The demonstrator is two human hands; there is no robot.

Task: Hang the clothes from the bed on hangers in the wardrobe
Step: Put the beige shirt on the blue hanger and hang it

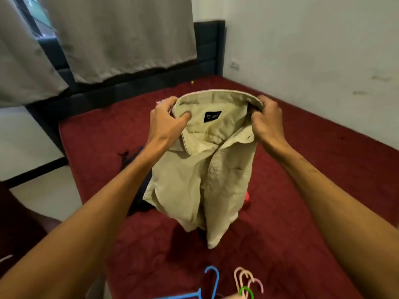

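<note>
A beige button-up shirt (203, 180) with a black neck label hangs in the air above the bed (323, 190). My left hand (166, 121) grips the left side of its collar, thumb inside the neck. At the collar's right side my right hand (266, 119) grips the cloth. The shirt's tail dangles just over the dark red bed cover. Several plastic hangers lie at the near edge of the bed: a blue hanger (210, 283), pink hangers (245, 279) and a green hanger (246, 292). No wardrobe is in view.
Dark clothing (133, 160) lies on the bed behind my left forearm, and something red-pink (247, 196) peeks from behind the shirt. A dark headboard (209, 46), grey curtains (118, 37) and a white wall (313, 50) bound the bed. Light floor (43, 190) lies at the left.
</note>
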